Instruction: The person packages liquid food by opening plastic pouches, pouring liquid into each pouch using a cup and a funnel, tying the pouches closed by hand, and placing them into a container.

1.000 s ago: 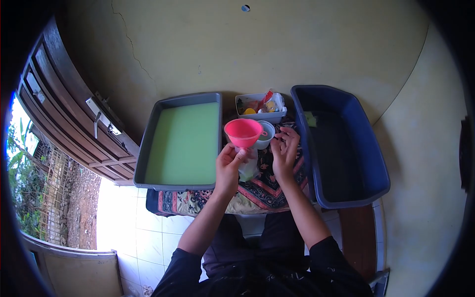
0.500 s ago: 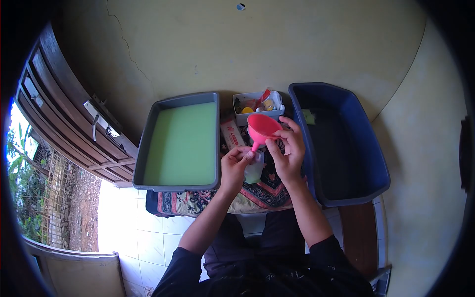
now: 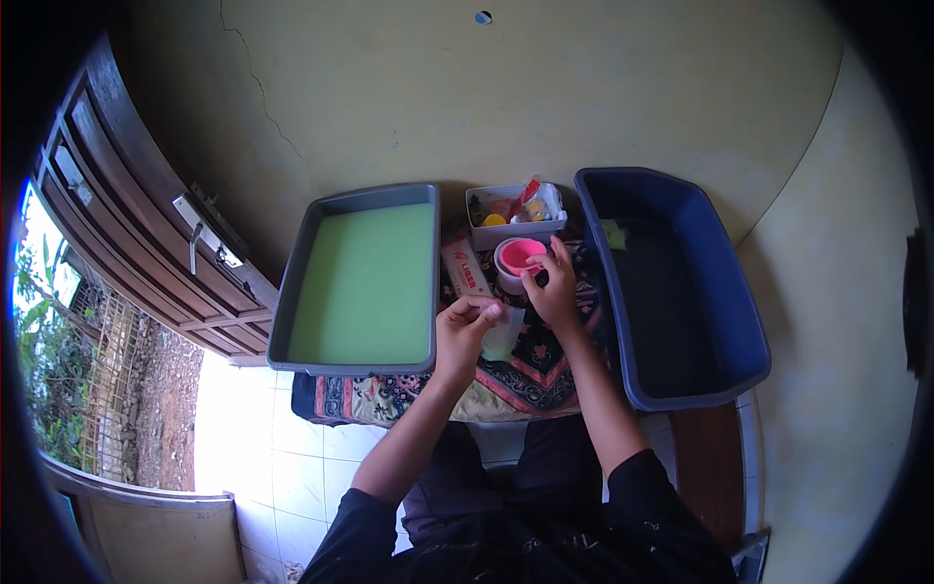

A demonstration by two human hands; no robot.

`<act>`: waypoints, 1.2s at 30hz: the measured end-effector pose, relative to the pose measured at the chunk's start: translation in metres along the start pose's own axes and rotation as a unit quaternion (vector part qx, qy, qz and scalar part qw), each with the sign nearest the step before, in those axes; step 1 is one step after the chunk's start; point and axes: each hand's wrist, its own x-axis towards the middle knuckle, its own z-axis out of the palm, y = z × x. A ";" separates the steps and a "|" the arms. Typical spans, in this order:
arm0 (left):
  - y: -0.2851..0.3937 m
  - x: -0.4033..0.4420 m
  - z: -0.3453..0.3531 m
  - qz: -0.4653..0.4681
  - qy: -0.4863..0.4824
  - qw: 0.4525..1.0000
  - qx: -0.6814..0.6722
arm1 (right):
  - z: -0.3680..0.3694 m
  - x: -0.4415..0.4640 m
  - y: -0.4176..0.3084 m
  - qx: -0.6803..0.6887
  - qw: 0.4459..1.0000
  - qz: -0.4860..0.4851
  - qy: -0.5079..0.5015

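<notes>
white box (image 3: 465, 268), left of centre on the table's (image 3: 545, 375) far half | red capitals, seemingly "LIGER", last letters uncertain; small red logo above | black shirt (image 3: 516, 550), chest: pale lettering, too blurred to read | round sticker (image 3: 484, 18) on wall: any print too small to tell

From my remote seat I see a smooth plastic funnel (image 3: 522, 253), a filmy plastic bag (image 3: 501, 339) and a matt plastic tub (image 3: 691, 292). The door (image 3: 122, 200) looks wooden, its handle (image 3: 194, 248) shiny metal.
</notes>
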 end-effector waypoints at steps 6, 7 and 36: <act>0.002 0.000 0.001 -0.003 0.017 1.000 -0.004 | -0.027 -0.013 -0.038 0.036 0.999 -0.011 -0.003; 0.003 0.000 0.002 -0.003 0.017 1.000 0.000 | -0.033 -0.015 -0.052 0.205 0.976 0.059 -0.050; 0.011 -0.009 -0.011 -0.080 -0.349 0.932 -0.053 | -0.073 0.004 -0.120 0.300 0.926 0.167 -0.160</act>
